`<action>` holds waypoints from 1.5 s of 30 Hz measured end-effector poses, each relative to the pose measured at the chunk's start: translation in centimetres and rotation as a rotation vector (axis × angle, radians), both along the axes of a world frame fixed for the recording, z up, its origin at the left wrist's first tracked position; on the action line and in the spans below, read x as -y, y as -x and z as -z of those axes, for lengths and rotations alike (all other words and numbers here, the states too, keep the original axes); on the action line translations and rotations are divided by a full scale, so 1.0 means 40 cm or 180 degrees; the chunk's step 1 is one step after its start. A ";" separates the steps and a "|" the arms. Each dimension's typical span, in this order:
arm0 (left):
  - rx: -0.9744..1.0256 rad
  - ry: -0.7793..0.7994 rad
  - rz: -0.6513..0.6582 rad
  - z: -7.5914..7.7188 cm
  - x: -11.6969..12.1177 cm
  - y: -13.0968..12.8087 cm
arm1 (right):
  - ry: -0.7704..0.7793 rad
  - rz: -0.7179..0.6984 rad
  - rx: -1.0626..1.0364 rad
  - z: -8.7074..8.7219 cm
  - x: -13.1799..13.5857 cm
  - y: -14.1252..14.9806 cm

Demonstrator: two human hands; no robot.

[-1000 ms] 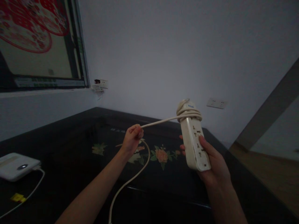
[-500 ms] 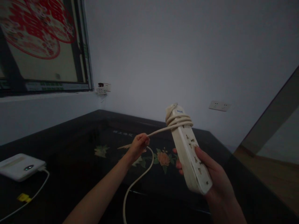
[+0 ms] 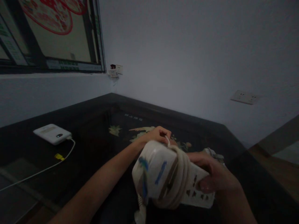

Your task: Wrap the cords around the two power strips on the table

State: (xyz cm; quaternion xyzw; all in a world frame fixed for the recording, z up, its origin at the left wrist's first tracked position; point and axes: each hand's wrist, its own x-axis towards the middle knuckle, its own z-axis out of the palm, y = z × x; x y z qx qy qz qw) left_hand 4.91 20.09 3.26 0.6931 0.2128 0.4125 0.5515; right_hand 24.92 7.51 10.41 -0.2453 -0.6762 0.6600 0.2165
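A white power strip (image 3: 158,168) lies tilted in the air close to me, its blue-lettered end toward the left. Several turns of its off-white cord (image 3: 183,179) are wound around its middle. My right hand (image 3: 212,174) grips the socket end, thumb across the socket face. Just behind the strip, my left hand (image 3: 161,134) pinches the cord where it leaves the coil. A stretch of cord hangs off the strip's left end at the bottom. Something whitish (image 3: 213,154) shows behind my right hand, too blurred to name.
A dark glossy table (image 3: 88,149) with a flower print lies beneath my hands. On its left is a white device (image 3: 52,133) with a thin white cable (image 3: 72,148) and yellow tag (image 3: 59,156). Wall sockets (image 3: 244,97) are at the right; a window (image 3: 63,40) is at the left.
The power strip has turned from near upright to lying sideways and come closer. My left hand has moved right, behind it, still on the cord. The view has shifted right and down.
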 end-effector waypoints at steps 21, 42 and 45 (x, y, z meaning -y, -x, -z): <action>-0.1801 -0.2809 -0.1030 -0.204 0.124 0.074 | -0.1824 0.0468 0.2794 -0.011 -0.013 0.012; -0.1268 -0.2016 -0.1401 -0.211 0.230 -0.016 | -0.2862 0.3149 0.2288 -0.063 0.004 -0.049; -0.1235 -0.1550 -0.0993 -0.214 0.236 -0.019 | -0.2913 0.3236 0.2201 -0.072 0.022 -0.045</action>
